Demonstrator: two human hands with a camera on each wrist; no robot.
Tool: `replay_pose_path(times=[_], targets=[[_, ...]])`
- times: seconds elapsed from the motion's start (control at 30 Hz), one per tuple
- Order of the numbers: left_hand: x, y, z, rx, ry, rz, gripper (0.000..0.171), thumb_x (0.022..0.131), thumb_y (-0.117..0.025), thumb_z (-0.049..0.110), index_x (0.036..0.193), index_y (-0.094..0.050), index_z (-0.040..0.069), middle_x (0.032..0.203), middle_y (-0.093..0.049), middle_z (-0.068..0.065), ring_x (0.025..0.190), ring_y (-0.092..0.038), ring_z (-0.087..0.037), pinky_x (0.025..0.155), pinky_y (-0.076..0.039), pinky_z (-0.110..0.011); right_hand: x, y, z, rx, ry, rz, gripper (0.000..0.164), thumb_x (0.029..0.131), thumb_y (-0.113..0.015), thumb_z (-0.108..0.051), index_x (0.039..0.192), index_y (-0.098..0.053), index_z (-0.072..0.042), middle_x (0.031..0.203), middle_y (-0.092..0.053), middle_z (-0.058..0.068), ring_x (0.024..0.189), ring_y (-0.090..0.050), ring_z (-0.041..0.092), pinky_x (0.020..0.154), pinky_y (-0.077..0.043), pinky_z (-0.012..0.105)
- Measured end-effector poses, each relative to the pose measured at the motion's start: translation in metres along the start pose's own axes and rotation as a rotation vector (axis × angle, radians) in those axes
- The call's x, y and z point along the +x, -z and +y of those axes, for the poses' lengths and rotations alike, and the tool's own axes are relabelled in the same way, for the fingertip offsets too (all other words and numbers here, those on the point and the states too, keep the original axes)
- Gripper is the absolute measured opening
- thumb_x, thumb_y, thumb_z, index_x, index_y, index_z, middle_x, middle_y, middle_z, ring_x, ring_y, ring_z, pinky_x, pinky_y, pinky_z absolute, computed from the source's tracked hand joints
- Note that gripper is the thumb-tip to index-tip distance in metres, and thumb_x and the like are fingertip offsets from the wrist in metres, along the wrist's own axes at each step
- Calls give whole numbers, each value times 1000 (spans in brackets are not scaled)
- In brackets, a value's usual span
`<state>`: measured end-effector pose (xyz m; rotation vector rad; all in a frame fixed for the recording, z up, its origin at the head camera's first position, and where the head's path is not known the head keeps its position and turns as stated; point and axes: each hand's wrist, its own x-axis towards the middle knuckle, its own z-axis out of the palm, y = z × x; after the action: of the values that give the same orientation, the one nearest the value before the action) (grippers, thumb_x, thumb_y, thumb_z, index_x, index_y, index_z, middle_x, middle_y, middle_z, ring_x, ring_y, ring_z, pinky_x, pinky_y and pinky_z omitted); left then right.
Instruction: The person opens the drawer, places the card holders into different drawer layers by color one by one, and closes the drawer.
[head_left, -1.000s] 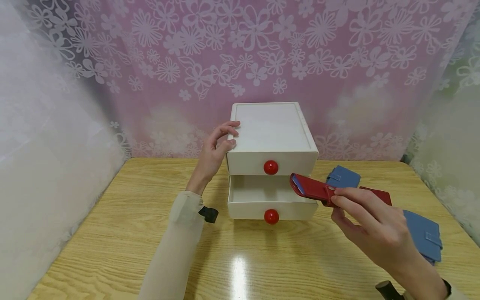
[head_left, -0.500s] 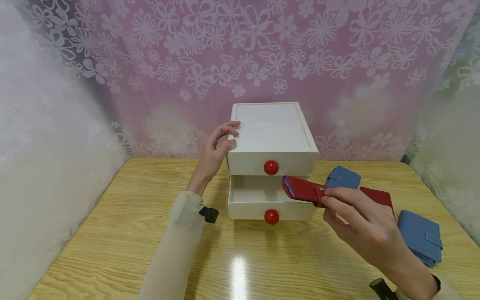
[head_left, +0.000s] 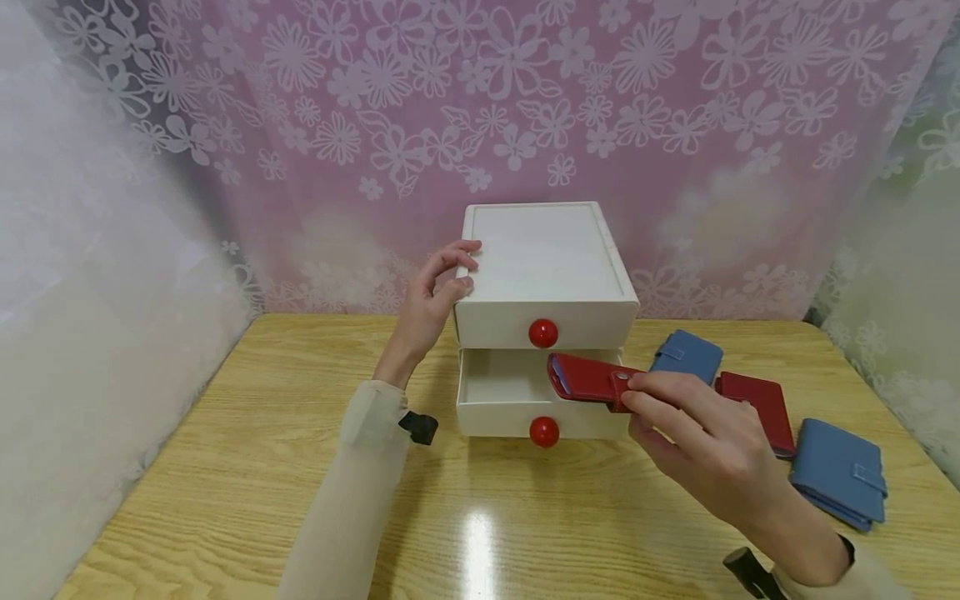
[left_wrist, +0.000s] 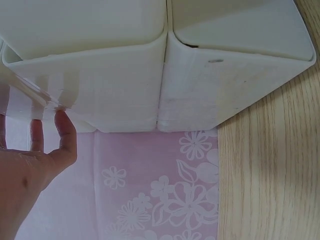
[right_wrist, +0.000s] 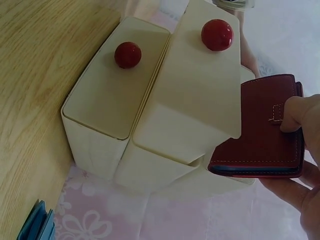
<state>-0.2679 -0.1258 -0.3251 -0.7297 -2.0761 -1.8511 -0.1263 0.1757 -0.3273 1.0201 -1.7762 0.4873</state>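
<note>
A white drawer unit (head_left: 540, 254) with red knobs stands at the table's back middle. The drawer (head_left: 501, 421) below its top one is pulled out. My left hand (head_left: 422, 312) rests its fingertips on the top's left edge; in the left wrist view those fingers (left_wrist: 66, 132) touch the unit's wall. My right hand (head_left: 712, 442) pinches a red wallet (head_left: 588, 380) with a snap strap by its right end. The wallet is tilted above the open drawer's right part and hides some of its inside. In the right wrist view, the thumb presses on the wallet (right_wrist: 265, 125) near its strap.
To the right on the table (head_left: 300, 467) lie a small blue wallet (head_left: 690, 354), a second red wallet (head_left: 761, 408) and a larger blue wallet (head_left: 840, 471). A flowered pink curtain (head_left: 375, 125) hangs close behind the unit.
My right hand has moved left with the red wallet, farther over the open drawer. More of the second red wallet and the larger blue one shows. The left hand stays in place.
</note>
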Motion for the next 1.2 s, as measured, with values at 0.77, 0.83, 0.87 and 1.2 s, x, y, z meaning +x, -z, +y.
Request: replay_pose_path(times=[0.77,0.83,0.87,1.2], targets=[[0,0,-1,11,-14,11,28,92,-53,24,110,-62,6,147,-58,-1,145,-43,-14,120,-31,-60,2,-20,-1,36,69,-5,37,106,-54,-26,92,-79,-3,95,-77,12,82,-74,27,84,-60,25],[0,0,-1,9,-13,9,28,92,-53,24,111,-62,6,147,-57,-1,146,-43,-14,120,-31,-59,3,-21,-1,34,77,-4,37,106,-54,-26,92,-79,-4,95,-77,12,82,-74,26,83,-60,25],[-1,0,-1,11,-11,9,28,92,-53,24,111,-62,6,147,-57,0,146,-43,-14,120,-32,-58,3,-22,0,32,82,-5,36,106,-53,-26,93,-79,-4,95,-77,12,83,-73,26,82,-61,26],[0,0,-3,7,-22,6,29,93,-53,25,111,-62,5,148,-57,-2,147,-41,-15,121,-26,-64,6,-30,1,12,115,-33,35,107,-52,-23,94,-79,-5,95,-77,10,85,-73,24,67,-61,36]])
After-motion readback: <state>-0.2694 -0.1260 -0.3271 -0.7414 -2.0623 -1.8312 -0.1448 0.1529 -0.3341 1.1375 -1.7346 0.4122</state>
